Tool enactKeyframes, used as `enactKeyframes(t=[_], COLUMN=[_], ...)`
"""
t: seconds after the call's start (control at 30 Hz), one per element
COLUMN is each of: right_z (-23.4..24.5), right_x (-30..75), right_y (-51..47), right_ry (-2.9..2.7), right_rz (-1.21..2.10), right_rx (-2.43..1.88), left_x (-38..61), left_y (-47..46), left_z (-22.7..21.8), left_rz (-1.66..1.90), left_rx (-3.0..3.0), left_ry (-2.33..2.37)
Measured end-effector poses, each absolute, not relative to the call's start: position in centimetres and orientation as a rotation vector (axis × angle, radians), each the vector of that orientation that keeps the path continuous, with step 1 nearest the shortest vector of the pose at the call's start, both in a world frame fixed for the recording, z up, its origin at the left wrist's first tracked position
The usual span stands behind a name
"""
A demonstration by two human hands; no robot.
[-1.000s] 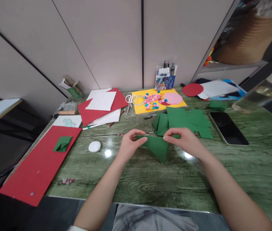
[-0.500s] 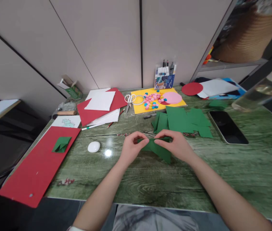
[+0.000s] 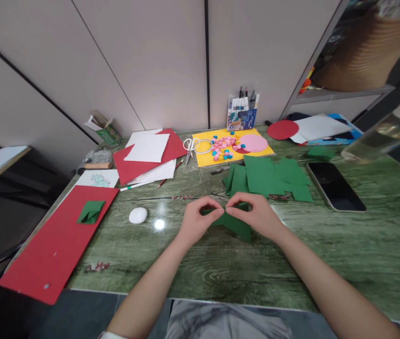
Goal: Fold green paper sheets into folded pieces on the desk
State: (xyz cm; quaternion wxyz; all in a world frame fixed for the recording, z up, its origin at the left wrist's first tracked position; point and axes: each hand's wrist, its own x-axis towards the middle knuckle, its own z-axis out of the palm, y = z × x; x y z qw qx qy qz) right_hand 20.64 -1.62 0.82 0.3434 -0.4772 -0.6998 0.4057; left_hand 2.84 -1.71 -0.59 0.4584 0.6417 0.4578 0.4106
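Head | green wood-grain table (image 3: 221, 278) | pale panelled wall (image 3: 150, 56) behind | shelf (image 3: 344, 95) at right | both hands (image 3: 198, 221) (image 3: 259, 215) pinching green paper (image 3: 235, 226)

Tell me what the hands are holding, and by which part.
Folded green paper: the left hand and right hand pinch it along the top, fingertips close together.

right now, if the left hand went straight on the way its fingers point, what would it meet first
Probably the right hand, tips first, as it pinches the same folded green paper; whether the tips already touch is unclear.
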Motion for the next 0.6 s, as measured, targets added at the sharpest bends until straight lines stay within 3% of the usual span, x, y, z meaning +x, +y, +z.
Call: enactKeyframes(t=[0.6], right_z=[0.88], right_x=[21.32], right_y=[-1.25], right_ry=[-1.830], right_rz=[1.034], right_rx=[-1.260], left_x=[2.38], left_y=[-1.57], left_z=[-0.29], left_rz=[0.962], left_rx=[1.420], left_ry=[1.190])
